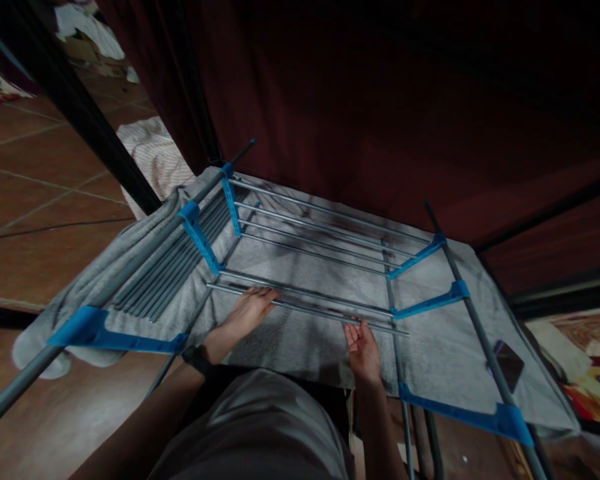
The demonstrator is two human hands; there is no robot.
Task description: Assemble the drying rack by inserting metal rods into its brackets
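A thin grey metal tube lies crosswise in front of me, held in both hands. My left hand is closed over it from above, near its left end. My right hand, palm up, pinches it near the right end. Just beyond, another tube spans between a blue plastic bracket on the left and a blue bracket on the right. Farther back, several crossbars join the far brackets. The held tube's ends appear apart from the brackets.
A grey blanket lies under the rack. Several loose tubes rest in a row at left. Thick side poles carry the brackets. A phone lies at right. A dark red curtain hangs behind; tiled floor shows at left.
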